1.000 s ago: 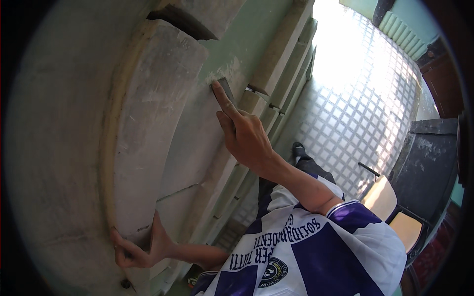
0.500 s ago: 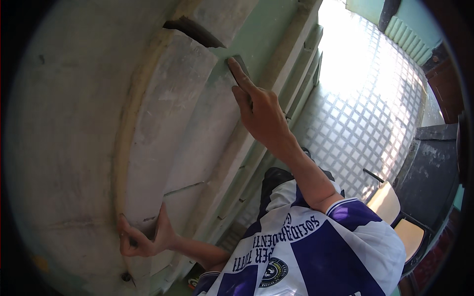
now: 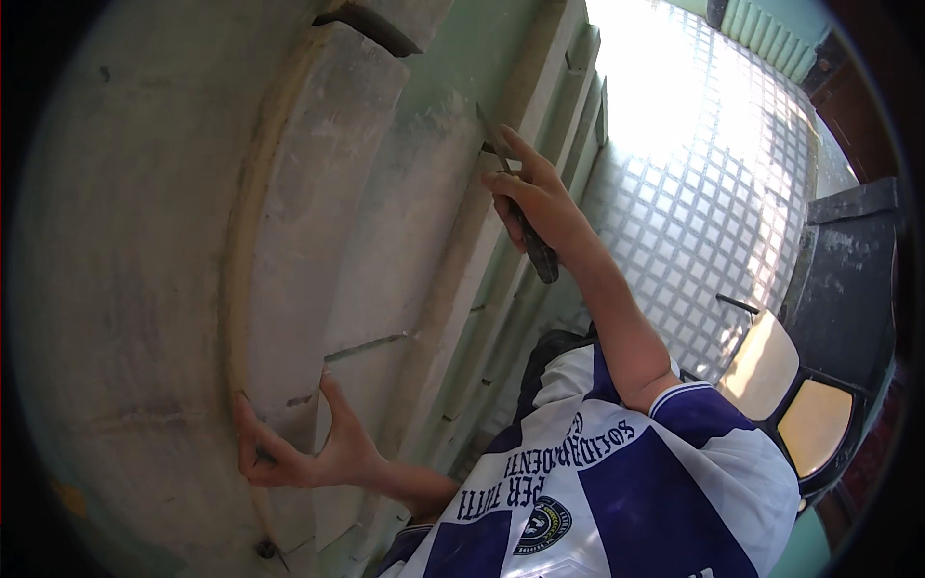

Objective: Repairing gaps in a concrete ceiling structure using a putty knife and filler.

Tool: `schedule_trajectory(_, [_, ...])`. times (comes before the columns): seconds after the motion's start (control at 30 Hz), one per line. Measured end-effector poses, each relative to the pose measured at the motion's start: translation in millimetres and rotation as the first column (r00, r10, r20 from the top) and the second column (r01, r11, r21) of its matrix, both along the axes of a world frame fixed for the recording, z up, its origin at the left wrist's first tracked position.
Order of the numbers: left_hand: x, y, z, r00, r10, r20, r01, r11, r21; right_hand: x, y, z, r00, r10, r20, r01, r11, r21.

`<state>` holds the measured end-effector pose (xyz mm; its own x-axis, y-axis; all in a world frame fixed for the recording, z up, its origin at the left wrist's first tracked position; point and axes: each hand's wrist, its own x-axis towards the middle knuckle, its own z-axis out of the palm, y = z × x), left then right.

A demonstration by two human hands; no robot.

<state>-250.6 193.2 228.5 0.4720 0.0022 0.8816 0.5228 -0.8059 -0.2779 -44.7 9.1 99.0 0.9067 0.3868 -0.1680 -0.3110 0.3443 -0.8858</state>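
My right hand (image 3: 544, 197) is closed round the dark handle of a putty knife (image 3: 540, 255). Its thin blade is seen almost edge-on and points up and away, beside a stepped ledge. Lower left, my left hand (image 3: 308, 462) spreads its thumb and forefinger across a pale, smeared plaster band (image 3: 308, 212). The two fingertips rest at or close to the band's edges, and the other fingers are partly hidden. Whitish smears mark the greenish strip (image 3: 448, 106) near the blade.
A dark gap (image 3: 371, 24) breaks the band at its top end. Long stepped ledges (image 3: 462, 250) run along its right side. Beyond lies a sunlit tiled floor (image 3: 674, 193). On the right stand light-seated chairs (image 3: 761, 356) by a dark table (image 3: 843, 289). A small round hole (image 3: 265, 549) shows at lower left.
My right hand has drawn the putty knife off the plaster surface, moving right and nearer, and turned it. My left hand stays at the band, its thumb and forefinger a little wider apart.
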Motion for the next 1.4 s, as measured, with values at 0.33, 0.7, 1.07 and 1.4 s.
schedule_trajectory(0.33, [-11,-12,11,0.988,-0.097,-0.122,0.093,0.995,-0.044,-73,-20,-28,0.711,-0.663,-0.236,0.677,0.555,0.483])
schedule_trajectory(0.7, [-19,-2,9,0.98,-0.173,-0.095,0.159,0.977,-0.144,-210,9,-18,0.904,-0.424,-0.047,0.425,0.887,0.178])
schedule_trajectory(1.07, [-22,3,8,0.969,-0.22,-0.116,0.197,0.963,-0.186,-171,37,-64,0.998,-0.016,-0.064,0.018,0.999,0.035])
schedule_trajectory(1.4, [-24,1,8,0.97,-0.209,-0.123,0.184,0.965,-0.188,-157,42,-74,0.959,0.265,-0.101,-0.283,0.921,-0.266])
